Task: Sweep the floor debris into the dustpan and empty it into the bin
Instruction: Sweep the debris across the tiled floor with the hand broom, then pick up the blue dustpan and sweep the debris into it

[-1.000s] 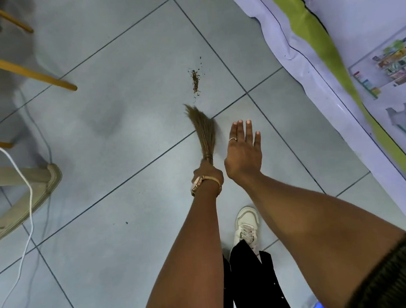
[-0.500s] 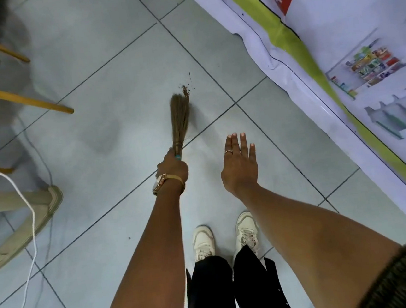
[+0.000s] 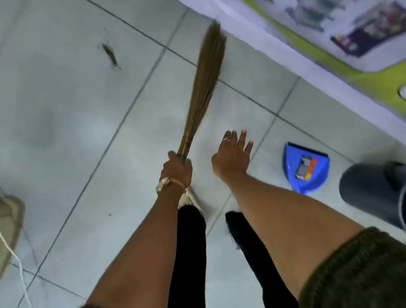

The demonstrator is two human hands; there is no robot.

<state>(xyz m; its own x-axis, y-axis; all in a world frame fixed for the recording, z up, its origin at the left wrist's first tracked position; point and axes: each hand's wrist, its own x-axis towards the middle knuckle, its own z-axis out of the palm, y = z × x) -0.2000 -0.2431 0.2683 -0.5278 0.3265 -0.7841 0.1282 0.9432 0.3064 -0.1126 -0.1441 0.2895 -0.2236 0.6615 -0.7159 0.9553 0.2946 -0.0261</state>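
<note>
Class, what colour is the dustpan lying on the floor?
Blue, with a multicoloured label; the dustpan shows best in the head view.

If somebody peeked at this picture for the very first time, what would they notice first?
Probably the long straw broom in the middle, gripped by the left hand, its bristles near the banner's edge. Next, the bright blue dustpan on the tiles at right, beside the dark bin. A small brown debris pile lies at upper left.

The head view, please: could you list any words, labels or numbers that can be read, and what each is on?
None can be read.
Dustpan: a grey and orange sticker, text too blurred.
Printed banner along the floor's edge: pictures only, motion-blurred, no legible lettering.
</note>
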